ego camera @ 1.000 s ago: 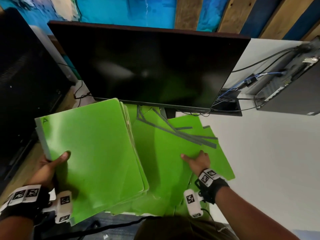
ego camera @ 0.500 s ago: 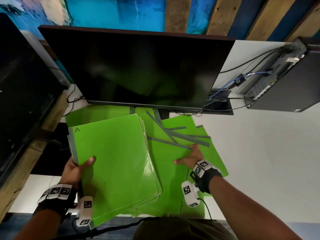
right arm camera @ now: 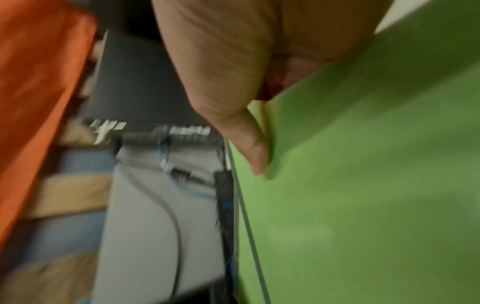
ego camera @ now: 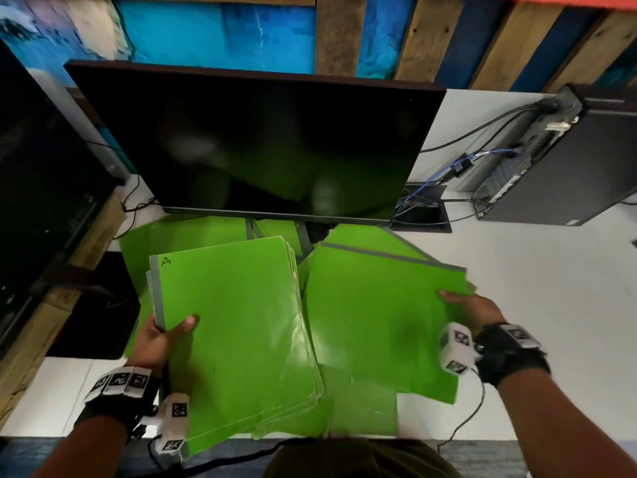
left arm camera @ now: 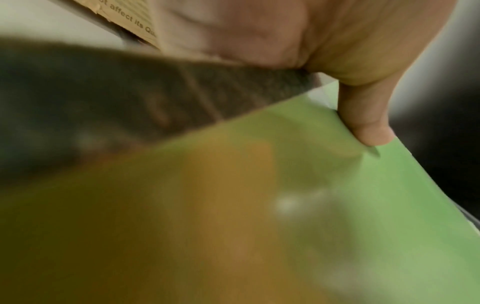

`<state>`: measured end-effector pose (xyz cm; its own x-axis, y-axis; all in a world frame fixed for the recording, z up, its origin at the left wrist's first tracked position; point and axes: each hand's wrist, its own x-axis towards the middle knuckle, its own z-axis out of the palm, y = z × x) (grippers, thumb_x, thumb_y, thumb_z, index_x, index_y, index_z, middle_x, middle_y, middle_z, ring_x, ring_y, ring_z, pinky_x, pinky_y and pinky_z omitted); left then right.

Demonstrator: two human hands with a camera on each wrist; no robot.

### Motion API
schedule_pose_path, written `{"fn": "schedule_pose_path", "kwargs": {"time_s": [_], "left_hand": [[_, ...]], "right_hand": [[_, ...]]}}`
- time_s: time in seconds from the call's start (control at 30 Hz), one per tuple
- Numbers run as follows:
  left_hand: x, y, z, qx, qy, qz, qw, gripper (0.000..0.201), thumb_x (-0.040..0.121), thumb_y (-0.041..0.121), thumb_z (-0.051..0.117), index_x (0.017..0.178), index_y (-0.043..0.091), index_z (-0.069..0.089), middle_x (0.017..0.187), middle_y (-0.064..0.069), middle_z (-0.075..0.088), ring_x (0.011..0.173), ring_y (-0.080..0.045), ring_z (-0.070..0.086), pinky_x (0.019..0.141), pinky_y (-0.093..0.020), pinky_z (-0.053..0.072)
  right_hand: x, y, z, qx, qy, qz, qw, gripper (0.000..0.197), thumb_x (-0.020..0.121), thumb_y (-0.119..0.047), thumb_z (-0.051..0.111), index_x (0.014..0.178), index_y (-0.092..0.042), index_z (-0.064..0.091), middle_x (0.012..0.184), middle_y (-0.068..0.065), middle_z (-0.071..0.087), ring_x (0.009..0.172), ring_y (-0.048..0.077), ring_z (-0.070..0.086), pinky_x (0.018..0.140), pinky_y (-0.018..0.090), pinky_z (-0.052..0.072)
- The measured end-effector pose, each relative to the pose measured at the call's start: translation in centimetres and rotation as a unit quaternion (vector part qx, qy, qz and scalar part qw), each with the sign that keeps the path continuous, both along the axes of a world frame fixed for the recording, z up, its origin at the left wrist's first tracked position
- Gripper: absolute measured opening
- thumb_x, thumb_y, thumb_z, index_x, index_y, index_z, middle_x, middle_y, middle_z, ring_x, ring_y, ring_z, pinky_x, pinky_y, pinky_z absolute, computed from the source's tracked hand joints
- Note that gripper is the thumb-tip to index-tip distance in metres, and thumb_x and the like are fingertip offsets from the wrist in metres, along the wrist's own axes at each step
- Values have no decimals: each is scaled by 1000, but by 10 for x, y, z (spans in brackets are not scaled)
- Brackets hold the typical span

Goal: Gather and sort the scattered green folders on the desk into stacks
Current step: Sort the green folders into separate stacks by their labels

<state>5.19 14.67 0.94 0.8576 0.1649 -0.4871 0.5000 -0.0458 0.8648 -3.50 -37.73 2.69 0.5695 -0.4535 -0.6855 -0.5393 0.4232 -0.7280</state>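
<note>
A stack of green folders (ego camera: 238, 336) with a grey spine and an "A" at its top corner is lifted over the desk's front left. My left hand (ego camera: 162, 336) grips its left edge, thumb on top, as the left wrist view shows at the thumb (left arm camera: 369, 127) on the folder stack (left arm camera: 389, 205). My right hand (ego camera: 472, 312) grips the right edge of a second green folder (ego camera: 375, 312), raised beside the first. In the right wrist view the thumb (right arm camera: 249, 144) presses on that folder (right arm camera: 363, 185). More green folders (ego camera: 362, 415) lie underneath on the desk.
A large dark monitor (ego camera: 255, 146) stands just behind the folders, its stand among them. A black computer case (ego camera: 565, 167) with cables (ego camera: 448, 174) lies at the back right. Another dark screen (ego camera: 38, 174) and a cardboard box (ego camera: 93, 243) are at the left. The white desk (ego camera: 537, 305) extends right.
My left hand has brought the stack rightward and nearer the desk's middle. My right hand, which rested flat on the loose folders, now grips one by its right edge and has lifted it.
</note>
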Motion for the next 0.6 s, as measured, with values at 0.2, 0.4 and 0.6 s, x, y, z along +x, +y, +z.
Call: {"fn": "schedule_pose_path", "kwargs": {"time_s": [0.2,0.4,0.6], "left_hand": [[11,-12,-13,18,14,-19,1000,27,79,8,73,101,-1,60,54,-5,62,41,-19,53,40,-25,46],[20,-23,-11,50,-13,-41,998,28,80,0,69,107,0,62,61,7,71,50,-2,64,46,-17,52],[20,-28,-15,39,-22,-35,998,33,80,-5,68,112,-4,61,83,2,74,54,2,65,51,-15,53]], "right_hand": [[-16,-2,-10,-202,24,16,979,16,81,-21,68,94,-11,71,96,14,71,85,30,67,83,47,55],[-16,-39,33,-286,-27,-23,958,32,79,-25,68,101,-1,67,57,-16,68,54,0,61,71,29,56],[-27,-48,85,-198,-62,58,977,19,83,-24,69,64,-23,69,45,-2,59,34,13,51,44,22,44]]}}
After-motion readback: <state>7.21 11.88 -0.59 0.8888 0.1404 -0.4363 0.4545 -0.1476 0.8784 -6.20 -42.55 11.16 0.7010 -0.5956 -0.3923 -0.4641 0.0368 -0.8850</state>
